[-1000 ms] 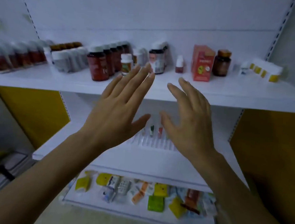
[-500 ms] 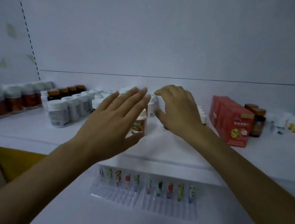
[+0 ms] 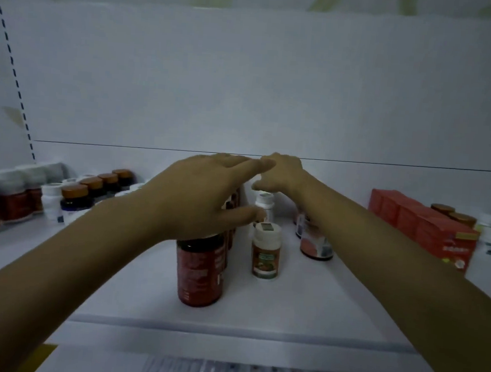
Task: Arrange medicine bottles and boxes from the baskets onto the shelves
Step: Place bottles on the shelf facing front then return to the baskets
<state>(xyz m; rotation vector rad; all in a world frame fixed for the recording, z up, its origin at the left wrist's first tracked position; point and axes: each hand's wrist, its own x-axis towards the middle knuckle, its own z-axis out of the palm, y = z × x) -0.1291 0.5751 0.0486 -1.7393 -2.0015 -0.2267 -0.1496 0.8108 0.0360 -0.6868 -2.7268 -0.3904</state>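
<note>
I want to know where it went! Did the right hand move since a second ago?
Yes. The right hand went forward over the shelf, from in front of its front edge to deep in, above the white-capped bottle at the back.

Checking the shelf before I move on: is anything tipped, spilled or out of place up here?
Nothing stands out. The large red bottle, the small white-capped bottle beside it and the red boxes at right all stand upright on the shelf, with no spill visible. The left hand and right hand hide some bottles behind.
</note>
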